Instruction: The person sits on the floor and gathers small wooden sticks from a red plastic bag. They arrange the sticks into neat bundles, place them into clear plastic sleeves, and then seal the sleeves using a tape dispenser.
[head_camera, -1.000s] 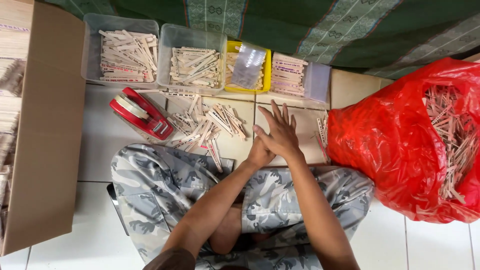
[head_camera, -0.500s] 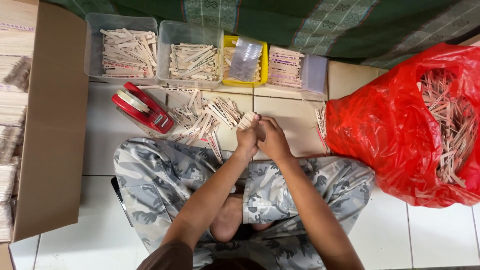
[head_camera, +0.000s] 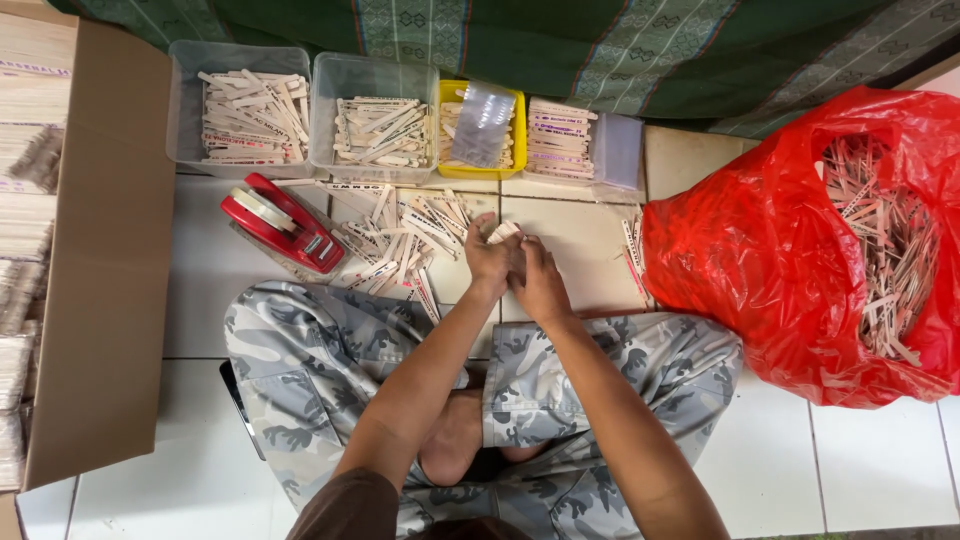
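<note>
My left hand (head_camera: 487, 262) and my right hand (head_camera: 538, 275) are pressed together over the tiled floor, both closed around a small bundle of wooden sticks (head_camera: 503, 232) whose ends poke out above the fingers. Just left of the hands lies a loose pile of wooden sticks (head_camera: 400, 240) on the tiles. I sit cross-legged in grey camouflage trousers (head_camera: 330, 360).
A red tape dispenser (head_camera: 285, 225) sits left of the pile. Two clear bins (head_camera: 240, 115), a yellow tray (head_camera: 480, 128) and a clear box (head_camera: 575, 140) of sticks line the back. A red plastic bag (head_camera: 800, 250) of sticks is right, a cardboard box (head_camera: 100, 250) left.
My hands were spread flat on the floor, then drew together and closed on a bundle of sticks, lifting it slightly.
</note>
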